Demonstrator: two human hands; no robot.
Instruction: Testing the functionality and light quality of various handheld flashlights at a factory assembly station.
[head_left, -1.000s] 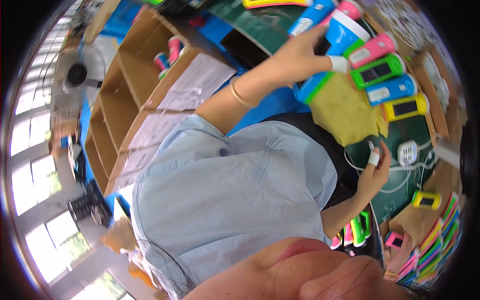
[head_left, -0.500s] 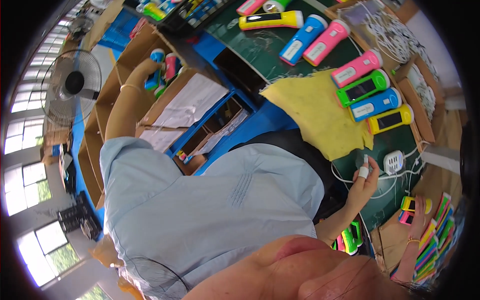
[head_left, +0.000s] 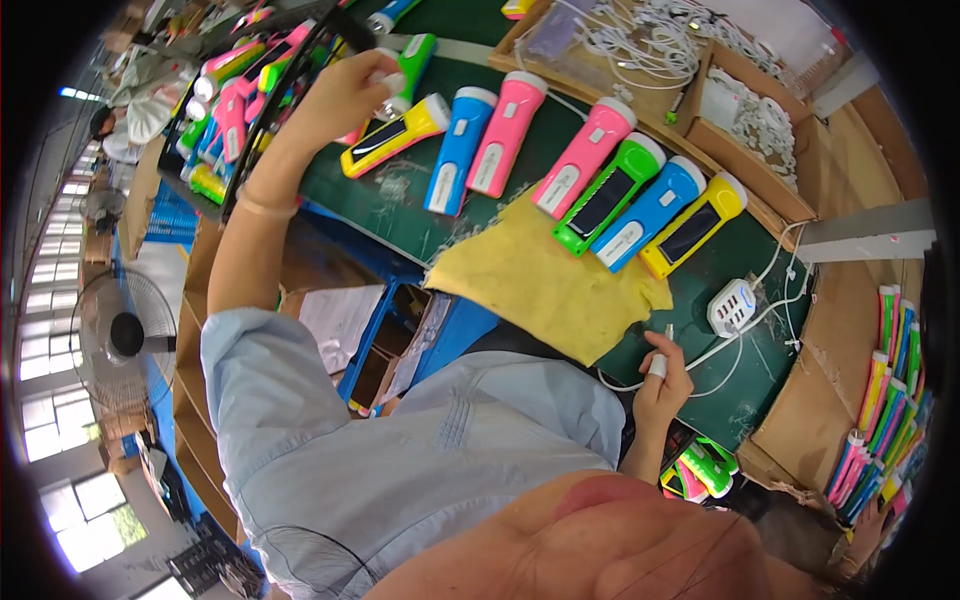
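Observation:
My left hand [head_left: 345,98] reaches out over the far left of the green tabletop. Its fingers curl round the lens end of a green flashlight [head_left: 415,65]; the palm side is hidden. Beside it lie a yellow flashlight [head_left: 395,137], a blue one [head_left: 460,150] and a pink one [head_left: 508,135]. My right hand [head_left: 660,385], white tape round one finger, is low at the table's near edge. Between its thumb and finger it pinches a small cable plug [head_left: 670,331]. A white multi-port USB charger [head_left: 731,307] sits just right of it.
Several flashlights lie by a yellow cloth [head_left: 545,270]. Behind them stand a cardboard tray [head_left: 690,125] of white cables and parts. A black crate [head_left: 245,165] of flashlights is at far left. Stacked flashlights [head_left: 880,400] and another person's hand [head_left: 868,530] are at right.
My left hand has left the cardboard box with a blue flashlight and moved up over the table to the green flashlight. The view has turned toward the left. My right hand keeps its pinch.

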